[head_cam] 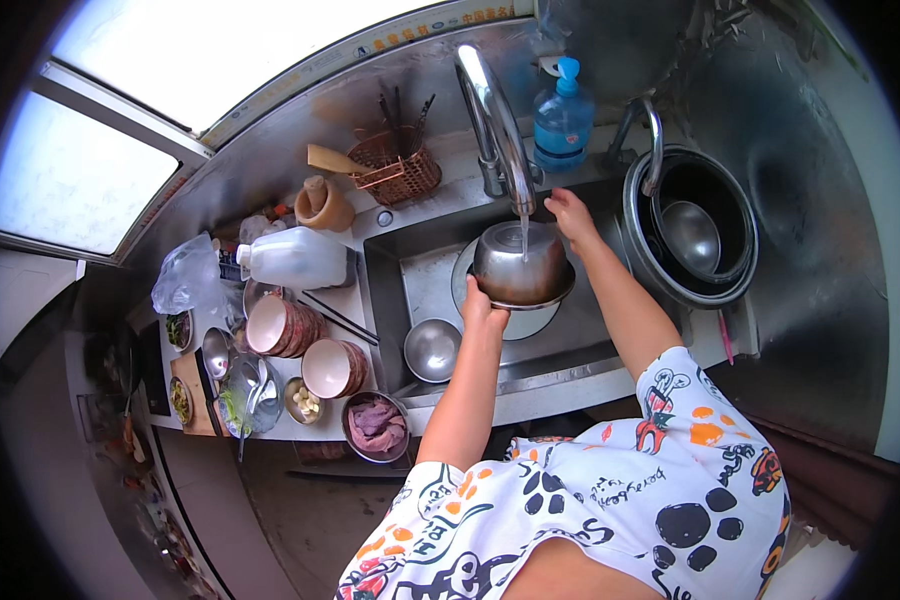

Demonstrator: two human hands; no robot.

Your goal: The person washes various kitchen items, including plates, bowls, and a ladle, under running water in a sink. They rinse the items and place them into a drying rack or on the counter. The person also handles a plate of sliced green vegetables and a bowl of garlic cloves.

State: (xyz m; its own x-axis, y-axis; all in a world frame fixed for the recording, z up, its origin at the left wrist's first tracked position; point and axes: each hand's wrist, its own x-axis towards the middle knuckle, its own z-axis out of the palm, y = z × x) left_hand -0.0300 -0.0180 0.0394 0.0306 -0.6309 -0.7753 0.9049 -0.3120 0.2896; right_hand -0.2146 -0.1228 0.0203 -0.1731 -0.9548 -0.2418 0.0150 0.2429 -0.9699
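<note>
A steel pot (521, 262) is held bottom up over the sink (412, 274). Water from the curved chrome faucet (495, 112) runs onto its base. My left hand (485, 306) grips the pot's rim at the near left side. Just right of the pot and the spout, my right hand (572, 219) is raised with its fingers loosely bent, and I see nothing in it. Below the pot lies a pale round dish or lid (529, 322), partly hidden. A small steel bowl (433, 350) sits in the sink's near left corner.
Stacked bowls (334, 367), chopsticks (337, 319), a plastic jug (300, 259) and a basin with a purple cloth (376, 426) crowd the left counter. Behind stand a utensil basket (397, 176) and a blue pump bottle (562, 120). Nested basins (634, 247) sit right, under a second spout (654, 142).
</note>
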